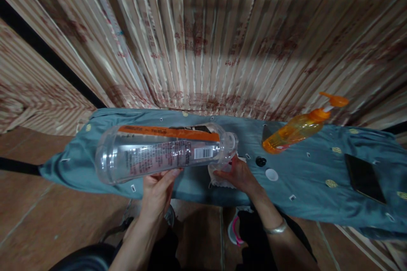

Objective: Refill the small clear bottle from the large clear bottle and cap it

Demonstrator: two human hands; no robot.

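Observation:
A large clear plastic bottle (165,152) lies sideways above the blue-green cloth, its neck to the right. It has an orange band and a printed label with a barcode. My left hand (157,192) grips its lower side, the thumb along the wall and the other fingers mostly hidden. At the bottle's neck, my right hand (237,173) is closed with a white, scalloped-edged tissue (219,182) at its fingers. Some of these fingers are hidden, and whether they also touch the neck is hard to tell. Nothing visible flows from the bottle mouth.
An orange pump bottle (295,131) lies tilted at the right. Near it are a small black cap (260,161) and a white round disc (271,174). A dark phone-like slab (365,178) rests farther right on the cloth (311,178). A striped curtain (203,42) hangs behind.

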